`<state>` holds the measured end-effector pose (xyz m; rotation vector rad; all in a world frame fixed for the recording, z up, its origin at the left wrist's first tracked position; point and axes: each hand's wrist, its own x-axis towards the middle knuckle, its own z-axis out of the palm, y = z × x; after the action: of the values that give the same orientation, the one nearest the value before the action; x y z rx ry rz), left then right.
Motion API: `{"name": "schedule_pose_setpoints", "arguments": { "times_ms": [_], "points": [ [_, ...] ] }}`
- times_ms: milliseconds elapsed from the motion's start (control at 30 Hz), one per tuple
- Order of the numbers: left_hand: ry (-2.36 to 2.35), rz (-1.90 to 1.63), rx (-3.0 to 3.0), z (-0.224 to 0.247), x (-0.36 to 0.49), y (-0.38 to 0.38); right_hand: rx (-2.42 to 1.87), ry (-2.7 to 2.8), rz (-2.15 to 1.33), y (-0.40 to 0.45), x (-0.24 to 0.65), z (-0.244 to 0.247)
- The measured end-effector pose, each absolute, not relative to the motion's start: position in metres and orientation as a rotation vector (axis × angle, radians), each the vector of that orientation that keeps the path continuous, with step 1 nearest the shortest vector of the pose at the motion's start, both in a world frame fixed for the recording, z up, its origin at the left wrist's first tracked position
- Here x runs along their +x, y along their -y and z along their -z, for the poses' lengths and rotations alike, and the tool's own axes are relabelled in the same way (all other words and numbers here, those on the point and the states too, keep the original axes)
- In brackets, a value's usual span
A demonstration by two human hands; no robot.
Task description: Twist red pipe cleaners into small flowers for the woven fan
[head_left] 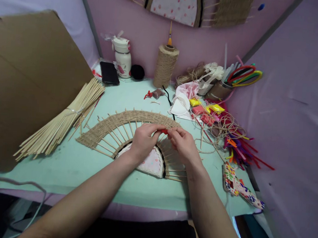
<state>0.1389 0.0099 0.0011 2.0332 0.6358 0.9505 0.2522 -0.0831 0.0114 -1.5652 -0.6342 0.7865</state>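
Note:
Both of my hands meet above a woven fan-shaped piece (114,124) made of sticks and twine. Between my fingertips is a small red piece (164,131), too covered for me to tell its material. My left hand (145,138) pinches its left end, and my right hand (183,143) pinches the right end. Below my left wrist, a white half-round panel (151,166) with pink spots and a black border forms the fan's centre. Bare sticks radiate from it to the woven twine band. My right hand and forearm hide part of the fan's right side.
A bundle of thin sticks (62,120) lies left, against a cardboard sheet (32,79). Behind stand a twine cone (165,66), a white bottle (123,59) and a dark phone (109,73). Pipe cleaners (236,143), clay packs (215,108) and a floral-handled glue gun (236,183) crowd the right.

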Motion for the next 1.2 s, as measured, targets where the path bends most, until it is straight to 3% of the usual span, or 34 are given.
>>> {"name": "schedule_pose_setpoints", "arguments": {
  "times_ms": [133,467,667,867,1200],
  "points": [
    [-0.725,-0.773,1.712,-0.008,0.142,-0.013,-1.693,1.032,-0.269,0.086,0.253,-0.012],
    [-0.73,-0.75,1.711,-0.011,0.142,-0.012,-1.798,1.439,0.043,0.088,0.256,-0.01],
    [-0.744,-0.831,1.829,-0.01,0.141,-0.009,-1.862,1.362,0.029,0.086,0.251,-0.008],
    [-0.686,-0.841,1.978,-0.004,0.141,-0.004,-1.908,1.07,-0.254,0.085,0.25,-0.003],
    [-0.772,-0.632,1.414,-0.006,0.148,-0.013,-1.827,0.85,-0.519,0.086,0.262,-0.007]
  ]
}}
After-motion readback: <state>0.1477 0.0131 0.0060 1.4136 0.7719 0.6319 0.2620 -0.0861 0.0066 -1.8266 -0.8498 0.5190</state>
